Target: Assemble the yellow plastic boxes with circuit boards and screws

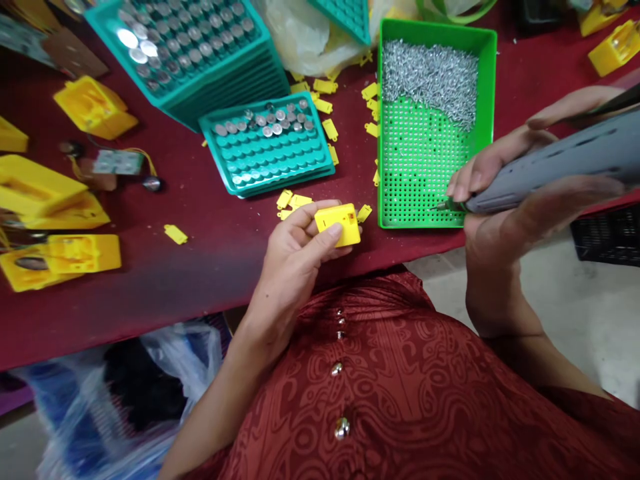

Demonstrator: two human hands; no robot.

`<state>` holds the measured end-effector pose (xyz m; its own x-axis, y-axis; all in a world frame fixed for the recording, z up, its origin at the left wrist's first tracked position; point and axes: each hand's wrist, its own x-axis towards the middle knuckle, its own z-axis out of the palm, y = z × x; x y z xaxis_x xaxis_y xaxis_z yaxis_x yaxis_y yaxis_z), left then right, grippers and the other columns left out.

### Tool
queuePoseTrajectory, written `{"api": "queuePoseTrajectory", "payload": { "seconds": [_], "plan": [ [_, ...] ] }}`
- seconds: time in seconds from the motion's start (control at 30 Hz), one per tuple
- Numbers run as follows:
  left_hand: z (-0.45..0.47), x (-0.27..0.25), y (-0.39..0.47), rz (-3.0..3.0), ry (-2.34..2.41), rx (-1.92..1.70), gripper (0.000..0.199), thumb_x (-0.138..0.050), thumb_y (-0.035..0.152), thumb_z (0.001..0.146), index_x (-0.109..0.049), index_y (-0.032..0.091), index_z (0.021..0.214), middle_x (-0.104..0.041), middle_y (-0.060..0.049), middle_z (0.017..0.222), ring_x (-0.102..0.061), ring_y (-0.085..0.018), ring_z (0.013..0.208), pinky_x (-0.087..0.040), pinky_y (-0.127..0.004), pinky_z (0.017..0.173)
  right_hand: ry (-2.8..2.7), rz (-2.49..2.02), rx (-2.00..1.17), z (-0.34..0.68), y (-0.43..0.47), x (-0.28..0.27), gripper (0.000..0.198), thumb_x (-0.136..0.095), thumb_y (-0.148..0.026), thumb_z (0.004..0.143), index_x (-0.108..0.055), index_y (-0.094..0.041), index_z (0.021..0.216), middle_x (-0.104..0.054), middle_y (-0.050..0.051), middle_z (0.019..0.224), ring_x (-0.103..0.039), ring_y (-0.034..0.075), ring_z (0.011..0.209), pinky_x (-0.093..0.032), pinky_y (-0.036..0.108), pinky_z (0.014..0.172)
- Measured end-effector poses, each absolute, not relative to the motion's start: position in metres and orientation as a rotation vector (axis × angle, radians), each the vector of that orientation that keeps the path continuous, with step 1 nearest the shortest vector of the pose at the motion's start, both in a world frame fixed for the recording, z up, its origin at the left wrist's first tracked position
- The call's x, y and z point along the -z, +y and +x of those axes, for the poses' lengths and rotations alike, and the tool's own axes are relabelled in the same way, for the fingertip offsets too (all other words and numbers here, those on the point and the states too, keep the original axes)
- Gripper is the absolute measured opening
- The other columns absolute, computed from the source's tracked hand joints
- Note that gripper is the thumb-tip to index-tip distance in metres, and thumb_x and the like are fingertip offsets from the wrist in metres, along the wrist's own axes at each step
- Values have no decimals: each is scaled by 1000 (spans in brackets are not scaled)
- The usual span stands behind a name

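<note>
My left hand [295, 250] grips a small yellow plastic case [336, 222], thumb across its upper face, just above the table's front edge. A grey electric screwdriver [555, 157] lies in my right hand [505, 193], its fingers around the tool's front end. The thin bit [440, 207] points left over the near right corner of a green perforated tray [387, 160]. Many small silver screws [430, 77] are heaped at the tray's far end, and others sit in its holes. Whether a screw is on the bit, I cannot tell.
A teal tray [273, 157] partly filled with button cells stands left of the green one, before a tall teal stack [225, 87]. Small yellow covers [176, 234] are scattered about. Yellow housings [83, 253] and a wired circuit board [117, 162] lie at the left.
</note>
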<state>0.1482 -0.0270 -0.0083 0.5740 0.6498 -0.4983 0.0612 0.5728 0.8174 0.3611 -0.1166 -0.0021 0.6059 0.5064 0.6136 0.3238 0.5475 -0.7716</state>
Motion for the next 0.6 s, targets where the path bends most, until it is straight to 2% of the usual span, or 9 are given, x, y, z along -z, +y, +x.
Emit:
{"api": "queuePoseTrajectory", "payload": {
  "seconds": [0.2, 0.4, 0.5, 0.6],
  "plan": [
    [149, 9, -26, 893, 886, -447, 41, -98, 30, 74, -75, 22, 107, -85, -5, 105, -81, -17, 82, -67, -24, 69, -910, -1030, -145, 358, -117, 3, 50, -74, -71, 94, -67, -26, 115, -49, -8, 65, -54, 6, 50, -44, 21, 43],
    [146, 11, -26, 907, 888, -427, 46, -100, 35, 74, -75, 21, 109, -85, -6, 106, -81, -17, 83, -68, -25, 71, -1022, -967, -122, 365, -112, 9, 44, -66, -68, 102, -64, -25, 113, -55, -9, 67, -55, 3, 50, -49, 17, 42],
    [145, 11, -26, 914, 890, -434, 49, -102, 37, 71, -75, 21, 109, -85, -5, 106, -81, -17, 84, -67, -23, 69, -1036, -1000, -100, 369, -112, 10, 50, -67, -74, 98, -63, -26, 110, -51, -10, 63, -54, 4, 47, -49, 17, 39],
    [145, 10, -26, 903, 891, -437, 49, -103, 35, 69, -75, 21, 107, -85, -4, 105, -81, -17, 84, -67, -22, 69, -1009, -983, -147, 369, -113, 8, 50, -72, -72, 96, -66, -24, 110, -52, -9, 64, -55, 4, 48, -49, 18, 40]
  ]
}}
